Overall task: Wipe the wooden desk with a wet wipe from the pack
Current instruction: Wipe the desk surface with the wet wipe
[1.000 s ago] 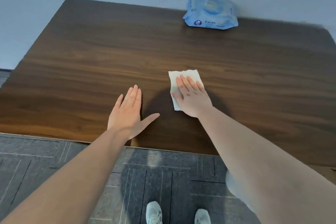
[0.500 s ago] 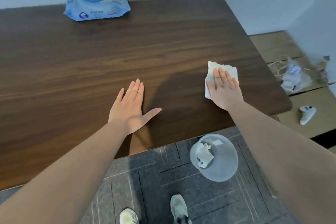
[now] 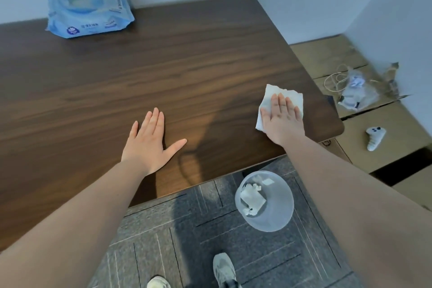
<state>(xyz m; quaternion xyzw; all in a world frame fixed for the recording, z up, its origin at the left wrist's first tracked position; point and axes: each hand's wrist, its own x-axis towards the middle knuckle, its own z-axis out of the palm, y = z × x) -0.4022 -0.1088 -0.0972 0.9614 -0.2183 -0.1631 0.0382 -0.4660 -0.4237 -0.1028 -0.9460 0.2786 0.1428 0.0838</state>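
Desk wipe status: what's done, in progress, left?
Done: a wet wipe is out of the pack, which sits at the desk's far edge.
In hand: right hand presses the wipe flat near the desk's right edge; left hand rests flat on the wood.
Left: wiped area can't be judged; the bin below already holds used wipes.

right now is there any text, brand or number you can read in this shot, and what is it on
Nothing reads clearly enough to quote.
Soft blue plastic wet wipe pack: a round dark blue logo and a line of printed characters on its front face, too blurred to read.
White wet wipe under the right hand: no print.
Dark wooden desk: no markings.
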